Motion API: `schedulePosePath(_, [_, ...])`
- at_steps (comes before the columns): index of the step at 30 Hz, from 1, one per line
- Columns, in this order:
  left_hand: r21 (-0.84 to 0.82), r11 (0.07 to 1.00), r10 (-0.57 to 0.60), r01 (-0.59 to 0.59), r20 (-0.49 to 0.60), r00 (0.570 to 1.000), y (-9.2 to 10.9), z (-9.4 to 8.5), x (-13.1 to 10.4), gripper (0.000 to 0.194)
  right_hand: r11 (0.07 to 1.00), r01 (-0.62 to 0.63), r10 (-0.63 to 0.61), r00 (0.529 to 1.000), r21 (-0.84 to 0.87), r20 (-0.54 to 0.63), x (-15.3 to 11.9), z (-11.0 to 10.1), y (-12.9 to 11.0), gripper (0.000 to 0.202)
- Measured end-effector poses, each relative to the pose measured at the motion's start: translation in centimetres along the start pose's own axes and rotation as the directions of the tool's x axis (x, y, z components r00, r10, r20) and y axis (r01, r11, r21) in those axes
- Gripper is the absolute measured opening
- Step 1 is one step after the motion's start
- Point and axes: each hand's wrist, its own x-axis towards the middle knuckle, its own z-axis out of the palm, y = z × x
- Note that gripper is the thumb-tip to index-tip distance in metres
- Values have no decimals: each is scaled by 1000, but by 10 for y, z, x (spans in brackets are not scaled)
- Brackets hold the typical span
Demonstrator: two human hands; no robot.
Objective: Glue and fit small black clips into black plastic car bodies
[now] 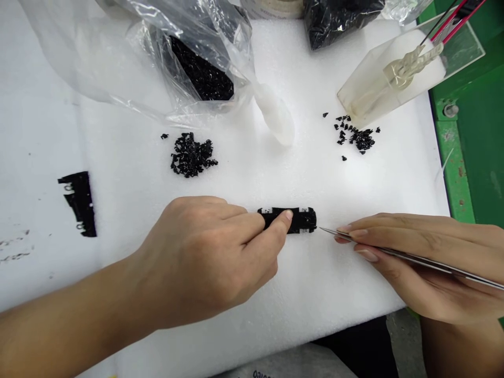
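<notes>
A small black plastic part [303,219] with clips along its edges lies on the white foam sheet [236,341]. My left hand [216,252] presses on it with a fingertip, the other fingers curled at its left end. In my right hand [425,257] metal tweezers [409,257] are held between thumb and fingers. Their tip is just off the part's right end, and I cannot make out anything in it. Above my left hand is a pile of tiny black pieces [192,155]; a second small pile [362,139] lies above my right hand.
Another black part [81,205] lies at the far left. A clear plastic bag [157,58] of black pieces is at the upper left, with a black bag [334,21] at the top. A translucent container [386,79] stands upper right, beside a green metal frame [452,136].
</notes>
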Motion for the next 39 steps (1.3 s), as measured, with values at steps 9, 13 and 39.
schedulePosePath(9, [-11,1000,-16,17,16,1000,0,-1,-1,12,998,33,-35,999,59,31,4,1,1,28])
schedulePosePath(13, [-4,1000,2,-2,0,1000,-1,-1,-1,10,998,25,-28,999,61,38,4,2,1,29])
schedulePosePath(39, [-17,1000,10,-10,-11,1000,0,3,-4,15,998,47,-49,996,32,74,6,0,-3,7])
